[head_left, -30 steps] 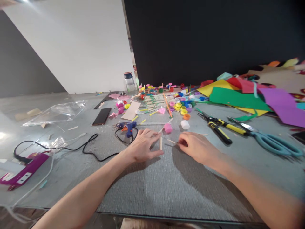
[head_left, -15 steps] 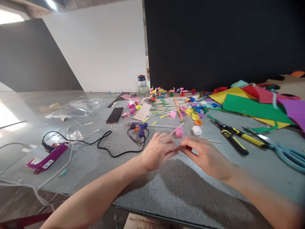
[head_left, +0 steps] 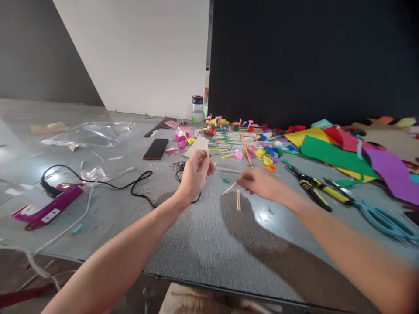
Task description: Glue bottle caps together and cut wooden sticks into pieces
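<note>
My left hand (head_left: pixel 195 173) is closed in a pinch around a pale wooden stick (head_left: pixel 207 149), which points upward from the fingertips. Just to the right, my right hand (head_left: pixel 258 182) pinches another pale stick (head_left: pixel 229 188), slanting down toward the table. Below that hand, short wooden sticks (head_left: pixel 238 199) lie side by side on the grey surface. A small green scrap (head_left: pixel 225 180) rests between the two hands. The hot glue gun (head_left: pixel 179 165) is mostly hidden behind my left hand.
Pliers (head_left: pixel 312 192) and blue-handled scissors (head_left: pixel 376 213) lie at the right, near coloured felt sheets (head_left: pixel 337 155). Bottle caps (head_left: pixel 266 159) and a phone (head_left: pixel 156 149) sit farther back. A black cord (head_left: pixel 132 189) runs to a purple power strip (head_left: pixel 49 205) at left.
My hands, together before, are now apart. The left has moved up and left with a stick upright. Sticks now show on the table below the right hand. The view has shifted slightly.
</note>
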A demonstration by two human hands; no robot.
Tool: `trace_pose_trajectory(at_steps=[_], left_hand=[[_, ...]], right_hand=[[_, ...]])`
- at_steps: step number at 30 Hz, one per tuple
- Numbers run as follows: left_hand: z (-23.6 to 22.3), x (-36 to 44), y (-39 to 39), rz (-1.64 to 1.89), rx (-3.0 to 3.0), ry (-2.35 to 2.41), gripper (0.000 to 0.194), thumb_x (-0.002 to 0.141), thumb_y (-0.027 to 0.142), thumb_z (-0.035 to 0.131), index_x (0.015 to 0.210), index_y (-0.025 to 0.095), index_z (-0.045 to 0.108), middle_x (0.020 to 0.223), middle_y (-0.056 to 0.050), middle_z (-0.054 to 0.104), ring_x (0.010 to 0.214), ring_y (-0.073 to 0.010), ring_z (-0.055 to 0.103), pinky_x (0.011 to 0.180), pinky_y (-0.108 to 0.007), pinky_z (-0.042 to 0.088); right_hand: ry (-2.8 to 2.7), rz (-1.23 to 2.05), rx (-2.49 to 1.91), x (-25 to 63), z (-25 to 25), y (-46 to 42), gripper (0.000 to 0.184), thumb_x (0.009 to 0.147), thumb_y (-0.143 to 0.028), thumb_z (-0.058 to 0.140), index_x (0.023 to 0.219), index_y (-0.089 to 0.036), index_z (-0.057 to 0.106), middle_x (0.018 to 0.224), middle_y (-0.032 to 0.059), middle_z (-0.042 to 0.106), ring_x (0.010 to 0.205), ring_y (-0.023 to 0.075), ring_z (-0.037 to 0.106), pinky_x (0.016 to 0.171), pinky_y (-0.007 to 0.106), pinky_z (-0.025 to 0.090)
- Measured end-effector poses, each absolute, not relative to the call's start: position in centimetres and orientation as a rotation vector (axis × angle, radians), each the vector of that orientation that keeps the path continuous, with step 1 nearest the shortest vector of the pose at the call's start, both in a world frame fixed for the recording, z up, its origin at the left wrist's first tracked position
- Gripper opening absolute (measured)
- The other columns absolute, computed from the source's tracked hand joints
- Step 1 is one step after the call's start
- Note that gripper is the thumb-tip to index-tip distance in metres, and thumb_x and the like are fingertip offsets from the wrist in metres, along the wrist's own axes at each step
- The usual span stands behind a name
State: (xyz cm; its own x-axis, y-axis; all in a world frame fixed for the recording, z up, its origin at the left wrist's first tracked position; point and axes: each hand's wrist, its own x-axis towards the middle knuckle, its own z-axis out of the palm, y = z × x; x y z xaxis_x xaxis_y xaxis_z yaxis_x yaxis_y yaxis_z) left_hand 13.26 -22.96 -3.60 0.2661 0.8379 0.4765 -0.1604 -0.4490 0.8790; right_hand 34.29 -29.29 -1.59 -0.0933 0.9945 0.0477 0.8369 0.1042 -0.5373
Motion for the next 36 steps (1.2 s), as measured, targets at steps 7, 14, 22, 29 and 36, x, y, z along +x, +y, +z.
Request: trace_pose_trajectory(at_steps=[7, 14, 22, 29, 36], left_hand=[[-4.0, 14.0, -25.5, 0.981, 1.833, 0.859, 0.011, 0.087, 0.012, 0.042, 0.088, 0.020, 0.049, 0.063, 0.006, 0.045, 0.055, -0.0100, 0.040, 0.056, -0.025, 0.032], [-3.3, 14.3, -27.5, 0.719, 2.022, 0.804, 0.004, 0.086, 0.023, 0.054, 0.086, 0.020, 0.051, 0.061, 0.007, 0.048, 0.055, -0.0108, 0.043, 0.055, -0.026, 0.030], [-4.3, 14.6, -26.8, 0.749, 2.096, 0.845, 0.008, 0.087, 0.021, 0.053, 0.080, 0.019, 0.056, 0.063, 0.005, 0.047, 0.057, -0.0109, 0.042, 0.055, -0.025, 0.029], [-4.5, 14.6, -26.8, 0.733, 2.108, 0.845, 0.008, 0.087, 0.019, 0.051, 0.083, 0.019, 0.057, 0.064, 0.005, 0.049, 0.059, -0.0114, 0.044, 0.056, -0.025, 0.030], [-4.6, 14.6, -26.8, 0.750, 2.107, 0.825, 0.009, 0.088, 0.020, 0.051, 0.082, 0.019, 0.058, 0.064, 0.005, 0.048, 0.058, -0.0109, 0.043, 0.056, -0.025, 0.030]], right_hand=[[-2.189, 0.380, -1.784, 35.6, -3.9, -31.8, 0.016, 0.087, -0.031, 0.065, 0.099, -0.022, 0.071, 0.087, 0.0066, 0.072, 0.078, 0.0245, 0.067, 0.066, 0.035, 0.044], [-2.328, 0.395, -1.521, 35.4, -5.3, -32.3, 0.066, 0.069, -0.029, 0.086, 0.129, -0.025, 0.059, 0.131, 0.0123, 0.062, 0.123, 0.0317, 0.057, 0.101, 0.045, 0.046], [-2.292, 0.412, -1.474, 35.0, -5.4, -32.7, 0.057, 0.078, -0.025, 0.078, 0.131, -0.025, 0.057, 0.128, 0.0125, 0.064, 0.120, 0.0315, 0.059, 0.100, 0.050, 0.047], [-2.223, 0.442, -1.509, 34.7, -5.5, -32.9, 0.052, 0.078, -0.021, 0.077, 0.127, -0.020, 0.058, 0.124, 0.0145, 0.064, 0.117, 0.0318, 0.060, 0.100, 0.050, 0.046], [-2.218, 0.434, -1.496, 34.9, -6.1, -32.7, 0.053, 0.077, -0.022, 0.078, 0.126, -0.021, 0.057, 0.124, 0.0134, 0.063, 0.111, 0.0300, 0.061, 0.096, 0.048, 0.048]])
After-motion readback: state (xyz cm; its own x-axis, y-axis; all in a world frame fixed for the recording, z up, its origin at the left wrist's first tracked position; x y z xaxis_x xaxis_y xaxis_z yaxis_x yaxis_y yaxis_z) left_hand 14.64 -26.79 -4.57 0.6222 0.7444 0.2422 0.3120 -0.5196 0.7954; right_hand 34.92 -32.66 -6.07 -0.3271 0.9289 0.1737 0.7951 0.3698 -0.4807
